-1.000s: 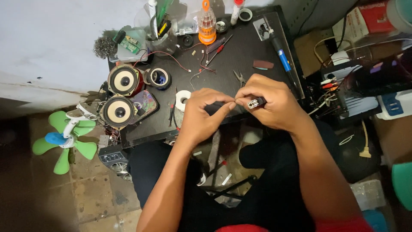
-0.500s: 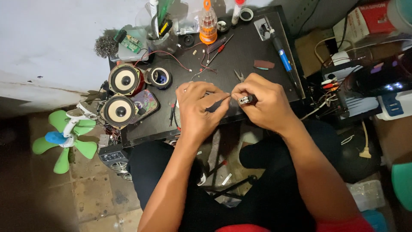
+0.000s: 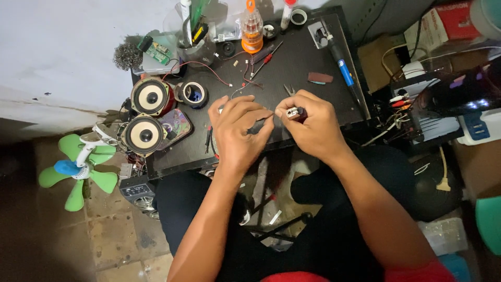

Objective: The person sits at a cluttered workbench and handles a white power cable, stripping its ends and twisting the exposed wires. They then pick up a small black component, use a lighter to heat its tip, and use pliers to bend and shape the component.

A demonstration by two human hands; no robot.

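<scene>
Centre of frame: we hold the left hand [image 3: 239, 130] and the right hand [image 3: 311, 125] close together over the near edge of the black worktable [image 3: 313, 57]. The right hand is pinched on a small silver-and-black lighter-like object [image 3: 294, 112]; we cannot tell whether it is lit. The left fingers are closed around a thin wire end [image 3: 266, 116], mostly hidden.

Risks as we judge them:
- Fingertips sit almost touching the small object; any heat there could burn skin or scorch the wire's jacket.
- Red and black leads [image 3: 245, 78] trail just above the hands; a snag could drag loose parts off the table.
- 2 bare speaker cones [image 3: 148, 116] at centre left sit beside the left wrist; a slipped elbow could dent them.
- The blue-handled soldering iron [image 3: 342, 60], upper right, lies near the right hand.
</scene>
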